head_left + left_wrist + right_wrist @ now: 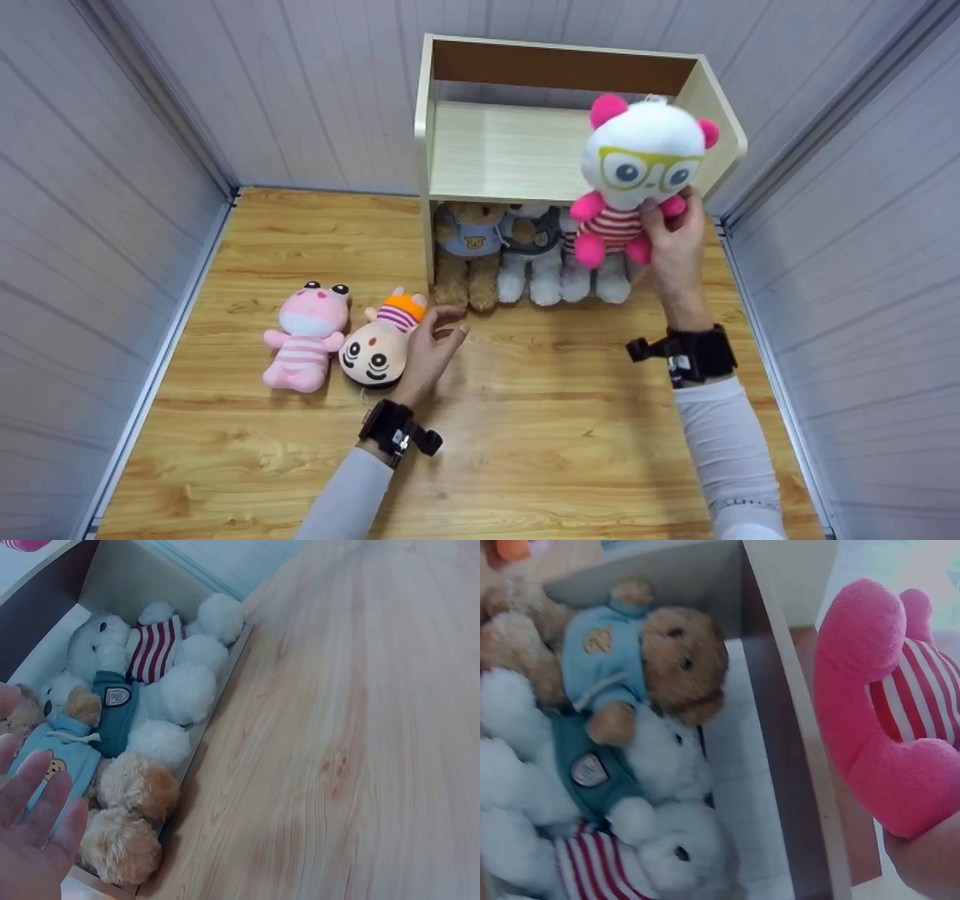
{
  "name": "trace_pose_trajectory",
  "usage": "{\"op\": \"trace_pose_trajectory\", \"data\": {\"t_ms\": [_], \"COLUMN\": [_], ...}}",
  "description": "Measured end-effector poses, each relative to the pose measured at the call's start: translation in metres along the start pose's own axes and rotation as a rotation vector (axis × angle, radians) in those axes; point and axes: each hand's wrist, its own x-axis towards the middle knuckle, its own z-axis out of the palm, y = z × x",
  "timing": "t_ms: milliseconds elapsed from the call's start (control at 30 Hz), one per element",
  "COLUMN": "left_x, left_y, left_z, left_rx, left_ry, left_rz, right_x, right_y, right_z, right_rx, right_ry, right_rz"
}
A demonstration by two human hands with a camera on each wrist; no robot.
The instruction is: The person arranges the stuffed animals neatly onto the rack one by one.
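My right hand (679, 251) holds a white panda plush (646, 142) with pink ears, yellow glasses and a red-striped body, by its side at arm level. It is raised in front of the shelf's upper board. In the right wrist view, the panda's pink limbs (861, 637) and striped belly show, with only part of the hand visible below. My left hand (429, 352) holds nothing, its fingers loosely bent, beside a round-faced doll (375, 352) lying head toward me on the floor. Whether they touch is unclear. Left of the doll lies a pink frog plush (304, 337).
A pale wooden shelf (495, 146) stands against the back wall. Its lower compartment holds a brown bear (469, 255) in a blue hoodie, a white bear (116, 716) in a green top and another white bear (154, 652) in red stripes. Panel walls enclose the wooden floor (525, 450).
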Motion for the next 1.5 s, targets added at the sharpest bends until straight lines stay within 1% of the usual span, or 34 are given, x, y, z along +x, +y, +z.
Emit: {"op": "trace_pose_trajectory", "data": {"t_ms": [167, 200, 300, 400, 433, 500, 600, 700, 833, 900, 1000, 1033, 1133, 1233, 1467, 1500], "left_x": [-0.004, -0.005, -0.008, -0.011, -0.011, -0.012, -0.014, -0.016, -0.023, -0.026, -0.028, -0.027, -0.026, -0.024, -0.019, -0.018], "left_y": [-0.005, -0.003, -0.006, -0.008, -0.012, -0.012, -0.011, -0.006, 0.013, 0.020, 0.025, 0.025, 0.025, 0.024, 0.029, 0.030], "left_z": [0.000, -0.001, -0.004, -0.008, -0.009, -0.010, -0.011, -0.011, -0.010, -0.010, -0.010, -0.010, -0.008, -0.007, -0.006, -0.006], "left_rx": [-0.015, -0.006, 0.003, 0.007, 0.000, -0.004, 0.013, 0.031, 0.033, 0.031, 0.028, 0.023, 0.012, 0.013, 0.022, 0.024], "left_ry": [0.005, 0.008, 0.011, 0.010, 0.010, 0.021, 0.040, 0.050, 0.047, 0.047, 0.057, 0.058, 0.040, 0.022, 0.022, 0.022], "left_rz": [-0.015, -0.021, -0.019, -0.020, -0.017, -0.030, -0.045, -0.059, -0.066, -0.059, -0.054, -0.055, -0.063, -0.071, -0.064, -0.061], "right_x": [0.030, 0.036, 0.053, 0.069, 0.074, 0.084, 0.097, 0.109, 0.121, 0.125, 0.130, 0.131, 0.135, 0.137, 0.141, 0.141], "right_y": [-0.005, -0.004, 0.002, 0.007, 0.009, 0.012, 0.018, 0.024, 0.031, 0.033, 0.035, 0.035, 0.034, 0.033, 0.031, 0.030], "right_z": [-0.004, -0.005, -0.006, -0.004, -0.003, -0.003, -0.002, -0.001, -0.002, -0.002, -0.001, -0.001, -0.003, -0.005, -0.006, -0.006], "right_rx": [0.000, 0.005, 0.015, 0.023, 0.023, 0.026, 0.026, 0.011, -0.032, -0.052, -0.103, -0.101, -0.146, -0.166, -0.496, -0.515], "right_ry": [0.064, 0.072, 0.100, 0.119, 0.127, 0.138, 0.153, 0.146, 0.135, 0.139, 0.129, 0.127, 0.118, 0.123, 0.117, 0.117], "right_rz": [-0.009, -0.007, -0.003, 0.042, 0.056, 0.107, 0.161, 0.212, 0.233, 0.242, 0.236, 0.243, 0.237, 0.261, 0.255, 0.260]}}
